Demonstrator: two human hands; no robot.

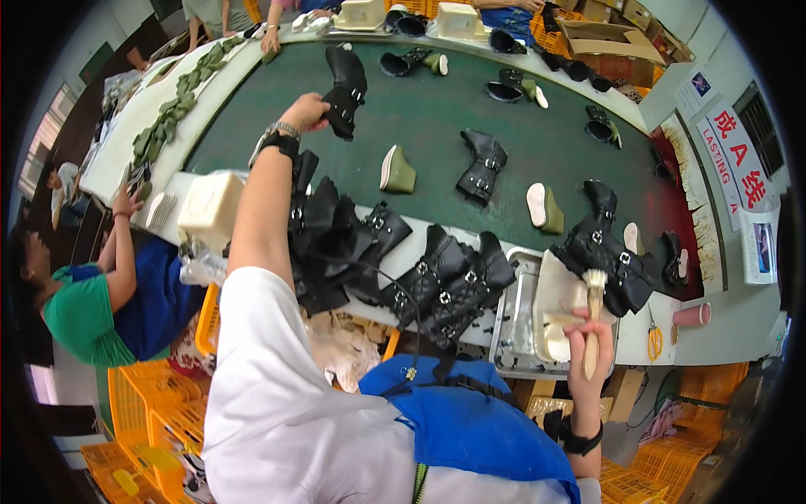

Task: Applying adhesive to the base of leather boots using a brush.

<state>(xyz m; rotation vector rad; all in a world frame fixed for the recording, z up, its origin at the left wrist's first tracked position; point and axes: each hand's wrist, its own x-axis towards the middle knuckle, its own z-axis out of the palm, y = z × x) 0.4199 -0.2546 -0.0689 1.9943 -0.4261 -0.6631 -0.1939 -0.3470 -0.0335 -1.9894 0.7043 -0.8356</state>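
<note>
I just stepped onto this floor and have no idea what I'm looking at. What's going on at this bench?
A person stands at a green conveyor belt dotted with black boots and shoe lasts. Their left hand reaches out and grips a black boot standing on the belt. Their right hand holds a wooden-handled brush over a metal tray at the bench edge. A pile of black buckled boots lies on the bench in front of them. Other people work on the left and at the far end.
</note>
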